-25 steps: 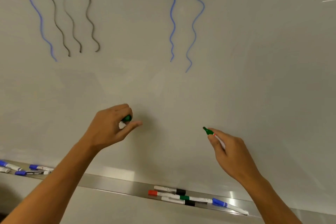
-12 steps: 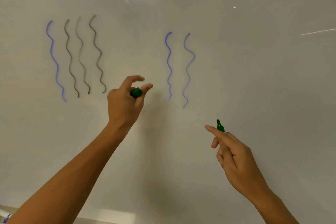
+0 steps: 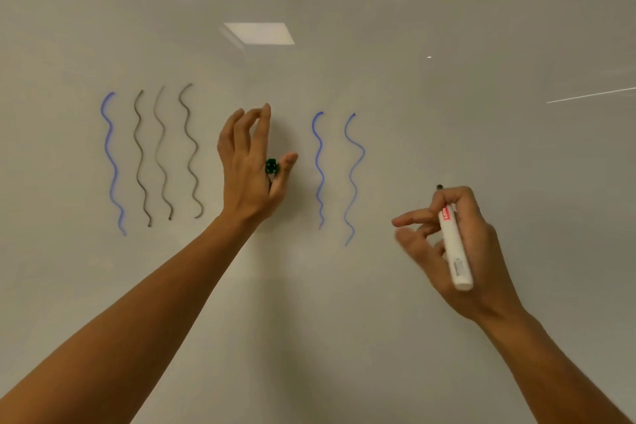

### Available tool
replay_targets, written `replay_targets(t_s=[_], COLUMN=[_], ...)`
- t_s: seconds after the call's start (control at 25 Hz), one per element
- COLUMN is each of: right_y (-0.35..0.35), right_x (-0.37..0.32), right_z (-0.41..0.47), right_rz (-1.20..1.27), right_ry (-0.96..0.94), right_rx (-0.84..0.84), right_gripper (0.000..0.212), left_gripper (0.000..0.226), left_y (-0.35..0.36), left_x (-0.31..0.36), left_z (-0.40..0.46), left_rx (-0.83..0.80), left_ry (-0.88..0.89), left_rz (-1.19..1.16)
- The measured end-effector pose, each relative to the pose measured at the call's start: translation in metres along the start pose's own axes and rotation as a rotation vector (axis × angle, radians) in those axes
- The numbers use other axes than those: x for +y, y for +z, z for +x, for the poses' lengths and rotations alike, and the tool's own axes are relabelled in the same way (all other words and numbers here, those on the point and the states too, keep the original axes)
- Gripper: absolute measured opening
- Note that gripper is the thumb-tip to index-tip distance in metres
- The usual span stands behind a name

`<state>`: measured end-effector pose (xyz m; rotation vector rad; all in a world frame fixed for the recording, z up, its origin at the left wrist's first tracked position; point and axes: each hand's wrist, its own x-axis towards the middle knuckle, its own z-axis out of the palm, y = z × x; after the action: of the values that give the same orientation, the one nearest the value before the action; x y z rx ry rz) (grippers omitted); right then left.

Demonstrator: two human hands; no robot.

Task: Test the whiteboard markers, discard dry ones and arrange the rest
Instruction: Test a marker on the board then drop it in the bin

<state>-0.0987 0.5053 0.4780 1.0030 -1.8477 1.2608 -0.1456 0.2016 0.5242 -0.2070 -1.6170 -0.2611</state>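
The marker (image 3: 454, 244) is sitting at the right of the frame, a slim white barrel with red print near the tip end and a small label lower down, its dark tip poking up just above the knuckles and its blunt rear end hanging free below the palm. The right hand (image 3: 457, 244) is grasping it around the upper barrel, thumb and curled fingers wrapping it, while the index and another finger are sticking out leftward. The tip is pointing toward the whiteboard (image 3: 447, 79); whether it is touching the surface cannot be told.

By its look the marker is light and rigid, a smooth plastic tube that could slip if pinched loosely. Holding it near the tip, as a pen is held, should be giving the steadiest stroke; the felt nib is the one soft, easily crushed part, so light pressure seems wise.

Left of centre, the left hand (image 3: 251, 165) is pinching the green cap (image 3: 271, 167) between the thumb and the base of the index finger, the other fingers reaching up with their tips near the board. The cap is small, hard and easy to drop.

Two blue wavy lines (image 3: 337, 175) are running between the hands; a blue and three dark ones (image 3: 151, 155) are standing at the middle left. Ceiling lights (image 3: 258, 33) are reflecting near the top.
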Motion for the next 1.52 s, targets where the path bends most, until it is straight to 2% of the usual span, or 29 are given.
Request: replay_targets(t_s=[0.04, 0.2, 0.36, 0.76, 0.96, 1.24, 1.52], right_y=[-0.001, -0.002, 0.004, 0.017, 0.021, 0.028, 0.044], right_x=[-0.001, -0.002, 0.001, 0.027, 0.035, 0.056, 0.074], right_z=[0.010, 0.044, 0.063, 0.092, 0.095, 0.065, 0.017], right_rz=[0.032, 0.040, 0.032, 0.001, -0.002, -0.087, -0.187], right_ry=[-0.015, -0.071, -0.045, -0.092, -0.083, -0.115, -0.168], right_rx=[0.021, 0.094, 0.219, 0.300, 0.348, 0.353, 0.297], right_gripper=[0.034, 0.026, 0.004, 0.017, 0.017, 0.028, 0.022], left_gripper=[0.073, 0.076, 0.072, 0.069, 0.068, 0.067, 0.065], left_y=[0.003, 0.011, 0.013, 0.015, 0.015, 0.016, 0.016], left_x=[-0.002, -0.008, -0.009, -0.011, -0.010, -0.011, -0.012], left_z=[0.001, -0.003, -0.005, -0.007, -0.007, -0.009, -0.010], left_rx=[-0.034, -0.133, -0.139, -0.102, -0.092, -0.088, -0.060], left_ry=[0.043, 0.121, 0.130, 0.132, 0.131, 0.126, 0.141], left_rz=[0.022, 0.227, 0.322, 0.345, 0.342, 0.333, 0.319])
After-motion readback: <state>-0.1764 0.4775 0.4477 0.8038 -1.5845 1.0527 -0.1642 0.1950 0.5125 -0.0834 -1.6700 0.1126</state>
